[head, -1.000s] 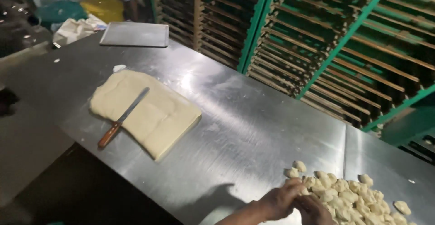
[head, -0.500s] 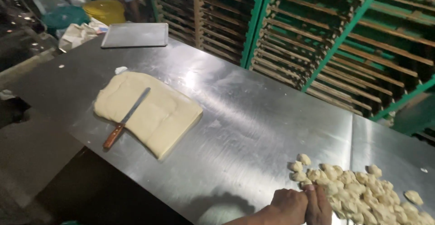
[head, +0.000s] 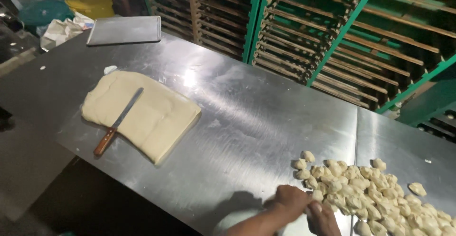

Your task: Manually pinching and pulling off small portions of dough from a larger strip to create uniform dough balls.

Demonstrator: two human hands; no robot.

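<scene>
We are working at the near edge of the shiny metal table (head: 247, 122). Our left hand (head: 289, 202) and right hand (head: 325, 219) meet at a small dough piece (head: 317, 195) by the big pile of dough pieces (head: 375, 193) — fingers closed on it, we think. Next comes a gentle lift, we guess. The edge is close — wide open room lies between the pile and the flat dough sheet (head: 142, 112) with its knife (head: 118, 122).

Both hands bare, no gloves or rings: left hand (head: 290, 202); right hand (head: 327, 219); left forearm uncovered, no sleeve showing.
</scene>
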